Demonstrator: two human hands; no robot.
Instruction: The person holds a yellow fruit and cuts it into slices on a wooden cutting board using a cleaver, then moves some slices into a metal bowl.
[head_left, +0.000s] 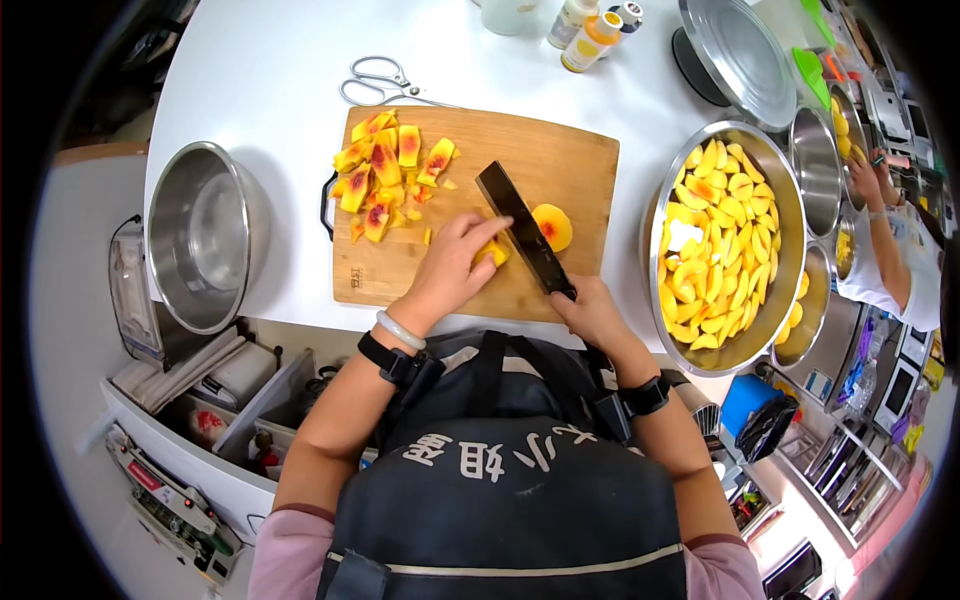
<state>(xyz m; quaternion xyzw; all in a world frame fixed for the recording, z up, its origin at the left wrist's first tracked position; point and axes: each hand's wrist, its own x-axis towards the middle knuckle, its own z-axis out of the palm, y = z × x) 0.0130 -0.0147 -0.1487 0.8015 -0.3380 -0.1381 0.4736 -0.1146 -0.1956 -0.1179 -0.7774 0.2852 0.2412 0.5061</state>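
Note:
My right hand (589, 304) grips the handle of a dark-bladed kitchen knife (521, 225), held over the wooden cutting board (480, 139). My left hand (457, 259) rests on a piece of yellow peach (492, 253) just left of the blade, its fingertips close to the steel. Right of the blade lies a peach half (553, 227), red at its centre. Red-stained peach pieces and scraps (384, 161) are heaped on the board's left side. Beyond the board's right edge, a large steel bowl (791, 300) holds many peach slices (720, 247).
An empty-looking steel bowl (199, 236) stands at left. Behind the board lie scissors (390, 82); bottles (592, 41) stand farther back. A metal disc on a stand (739, 60) is at back right. More bowls (816, 172) and a co-worker's arm (889, 240) are at far right.

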